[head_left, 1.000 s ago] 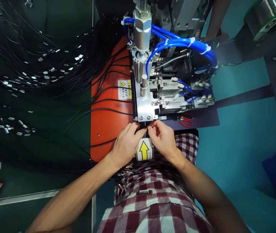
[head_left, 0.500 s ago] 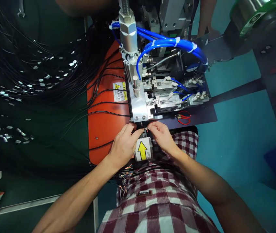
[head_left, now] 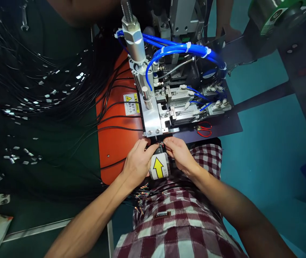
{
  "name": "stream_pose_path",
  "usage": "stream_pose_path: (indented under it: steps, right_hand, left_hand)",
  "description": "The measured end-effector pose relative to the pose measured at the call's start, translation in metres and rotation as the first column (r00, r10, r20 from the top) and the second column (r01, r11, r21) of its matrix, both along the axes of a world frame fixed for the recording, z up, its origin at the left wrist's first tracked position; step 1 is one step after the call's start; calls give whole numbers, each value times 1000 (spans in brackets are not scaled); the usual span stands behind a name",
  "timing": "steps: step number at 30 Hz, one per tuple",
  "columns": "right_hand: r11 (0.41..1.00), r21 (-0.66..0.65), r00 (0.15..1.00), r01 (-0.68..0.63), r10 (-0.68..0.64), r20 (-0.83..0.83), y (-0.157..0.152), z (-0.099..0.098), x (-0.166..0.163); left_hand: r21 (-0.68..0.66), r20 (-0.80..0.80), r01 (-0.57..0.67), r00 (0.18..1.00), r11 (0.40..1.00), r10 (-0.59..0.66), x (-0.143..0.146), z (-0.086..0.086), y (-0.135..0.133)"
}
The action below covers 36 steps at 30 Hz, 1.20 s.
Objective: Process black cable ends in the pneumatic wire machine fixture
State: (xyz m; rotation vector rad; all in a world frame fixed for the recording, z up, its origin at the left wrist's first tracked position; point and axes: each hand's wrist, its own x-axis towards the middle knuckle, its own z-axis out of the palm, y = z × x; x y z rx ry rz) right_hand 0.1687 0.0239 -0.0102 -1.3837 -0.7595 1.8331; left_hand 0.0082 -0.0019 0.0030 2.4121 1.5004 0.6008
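At the near end of a metal bench machine (head_left: 153, 123), both hands meet over a small dark fixture (head_left: 158, 149). My left hand (head_left: 136, 163) is closed, thumb and fingers pinched on a black cable (head_left: 113, 165) that comes in from the left and disappears under the hand. Opposite it, the fingertips of my right hand (head_left: 178, 150) pinch the thin wires (head_left: 163, 144) at the cable's end; a speck of red shows there. The wire tips themselves are mostly covered by fingers. Just below the fixture sits a white label with a yellow arrow (head_left: 158, 167).
Black cables cross the orange plate (head_left: 109, 143) into the machine. Bundles of cables with shiny ends (head_left: 53, 95) cover the left table. Red-handled cutters (head_left: 204, 129) lie right of the machine. Stripped cable ends (head_left: 142, 195) rest near my lap. Another person's arm (head_left: 224, 21) shows behind.
The view has shifted slightly, and the machine appears a little more tilted. Both hands keep their pinch at the same spot by the fixture.
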Motion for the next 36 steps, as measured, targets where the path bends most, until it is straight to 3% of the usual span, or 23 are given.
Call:
stream_pose_path:
  steps: [3,7,9,16,21,25,27,31,32,36]
  right_hand:
    - [1000,2,999,29,-29,-19,1,1,0]
    - [996,-85,986,-35,21,-163,1,-2,4]
    - [997,-64,985,-31,19,-173,0,-5,6]
    - [992,123,997,-4,-5,74,-2,-11,14]
    - [955,261,963,-138,67,262,-1,-7,16]
    - [903,343,872,-258,66,485,0,-1,15]
    - [909,311,851,-279,84,518,4,1,15]
    - [936,136,915,-326,276,293,10,2,19]
    - [940,136,923,-312,266,278,9,2,20]
    - [956,256,906,-145,24,423,-8,2,21]
  left_hand:
    - [-6,13,-1,1000,1000,1,0,-1,0]
    - [-12,31,-7,1000,1000,7,0,-1,0]
    - [-10,35,-1,999,1000,2,0,-1,0]
    - [-45,55,3,998,999,0,0,-2,-1]
    - [-40,43,-6,999,999,7,0,0,-1]
    - [-58,39,-22,999,998,24,0,1,-2]
    - [-54,22,-17,1000,998,18,0,1,-2]
    - [-29,3,-6,1000,1000,6,0,1,-2]
    - [-28,9,-5,1000,1000,5,0,1,-1]
    - [-29,28,5,1000,1000,-4,1,2,-1]
